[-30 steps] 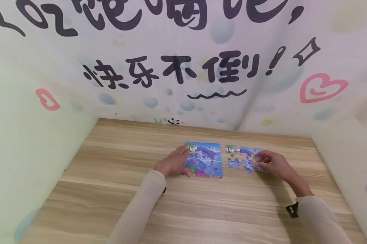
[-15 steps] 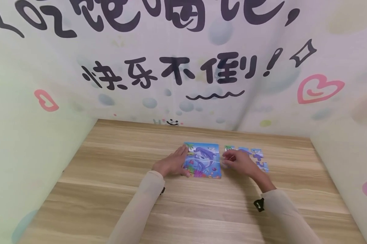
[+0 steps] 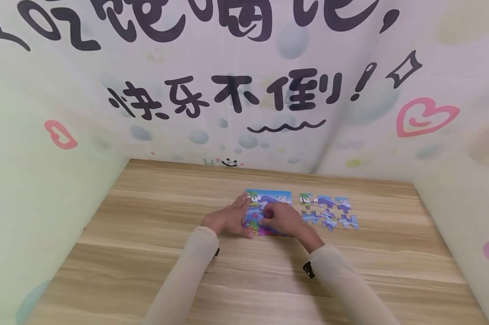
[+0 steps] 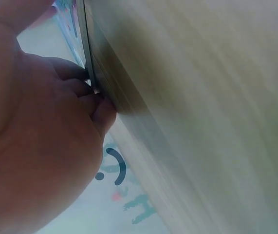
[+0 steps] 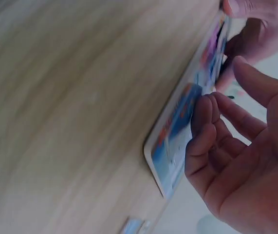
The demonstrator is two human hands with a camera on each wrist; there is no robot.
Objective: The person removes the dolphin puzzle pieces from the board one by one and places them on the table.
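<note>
A dolphin puzzle board (image 3: 288,195) lies flat on the table, its middle and lower right partly hidden by my right hand. My left hand (image 3: 233,220) rests at the board's left edge; its fingertips touch that edge in the left wrist view. The right hand (image 3: 284,220) is over the board. In the right wrist view its fingers (image 5: 204,109) bend down near the printed surface, while its thumb (image 5: 250,80) stands apart from them; no loose piece shows between. To the right lie two rows of loose jigsaw pieces (image 3: 329,225), slightly apart from one another.
The wooden table (image 3: 147,271) extends on all sides of the puzzle. Behind it rises a white printed wall (image 3: 187,149) with black lettering, and pale panels stand at left and right. A dark strap (image 3: 308,270) sits at the right cuff.
My right hand has moved left, from the rightmost loose pieces across the others and onto the board, uncovering both rows. The left hand has stayed at the board's left edge.
</note>
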